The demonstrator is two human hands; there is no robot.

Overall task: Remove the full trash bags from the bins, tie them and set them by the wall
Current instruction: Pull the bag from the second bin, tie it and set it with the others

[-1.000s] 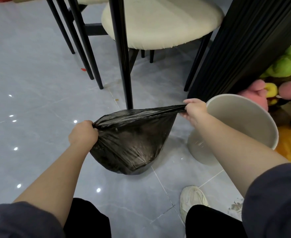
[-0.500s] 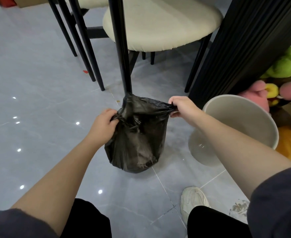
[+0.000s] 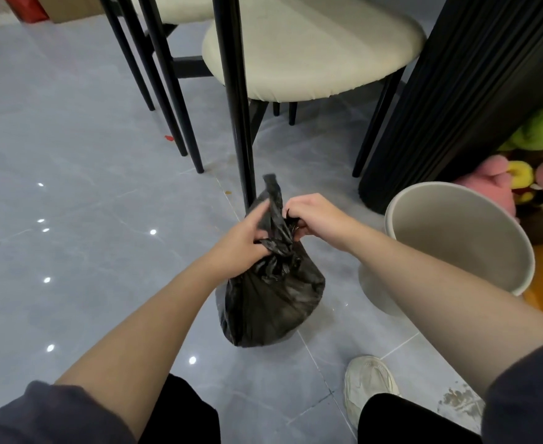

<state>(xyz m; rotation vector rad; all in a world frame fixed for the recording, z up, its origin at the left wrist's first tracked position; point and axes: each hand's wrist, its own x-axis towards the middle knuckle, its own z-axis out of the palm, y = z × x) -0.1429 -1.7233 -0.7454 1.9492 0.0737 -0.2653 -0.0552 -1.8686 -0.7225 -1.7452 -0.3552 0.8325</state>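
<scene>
Stretched wide btwn the hands a sec ago, the black trash bag (image 3: 270,299) now has its mouth gathered to a twisted neck w/ one tail sticking up, and it sits on the grey floor (image 3: 71,219) just left of the emptied beige bin (image 3: 456,238), in front of a chair leg (image 3: 236,100). Left hand (image 3: 243,241) pinches the neck low down, right hand (image 3: 315,216) is curled round the other strand, both closed on plastic. Risk, imo: the knot isn't cinched yet, so a slipped strand lets the neck spring open, and yanking hard could tear the thin film or tip the bag.
</scene>
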